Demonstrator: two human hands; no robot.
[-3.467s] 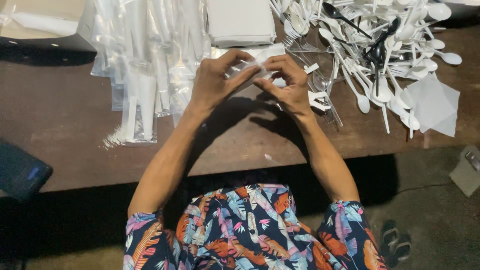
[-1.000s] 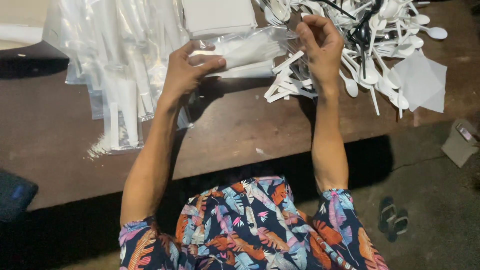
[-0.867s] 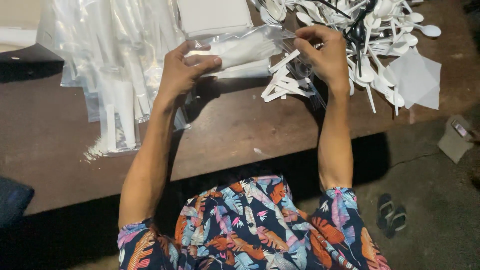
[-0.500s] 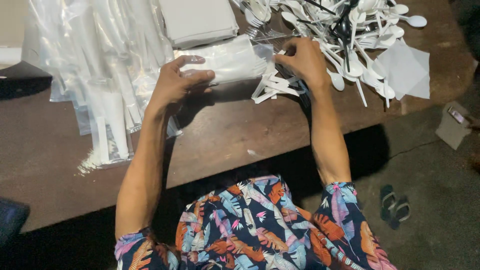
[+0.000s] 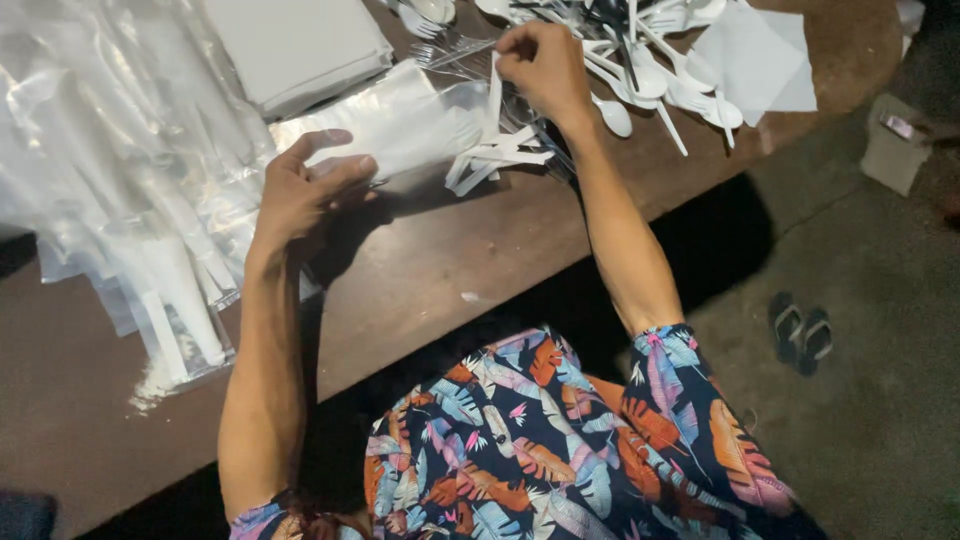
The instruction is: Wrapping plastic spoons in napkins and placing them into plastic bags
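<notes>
The left hand [image 5: 305, 190] grips the near end of a clear plastic bag [image 5: 400, 125], with the thumb on top and the fingers curled under the edge. The bag lies across the brown wooden table [image 5: 440, 260], its far end pointing toward the right hand [image 5: 540, 65].

The right hand is closed in a pinch on a white plastic utensil [image 5: 494, 90], held upright at the mouth of the bag. Whether the utensil is a fork, a spoon or a knife cannot be told.

Just below the right hand, a small bundle of white utensil handles [image 5: 500, 160] rests on the table, touching the bag's end.

Behind and to the right of the right hand lies a loose heap of white plastic spoons and forks [image 5: 640, 60]. A white paper napkin [image 5: 750, 55] lies at the right edge of the heap.

A flat stack of white napkins [image 5: 295, 45] sits beyond the bag. To the left, a pile of filled clear packets [image 5: 120, 180] covers the table.

A pair of dark sandals [image 5: 800, 330] stands on the floor [image 5: 880, 400] to the right of the person.
</notes>
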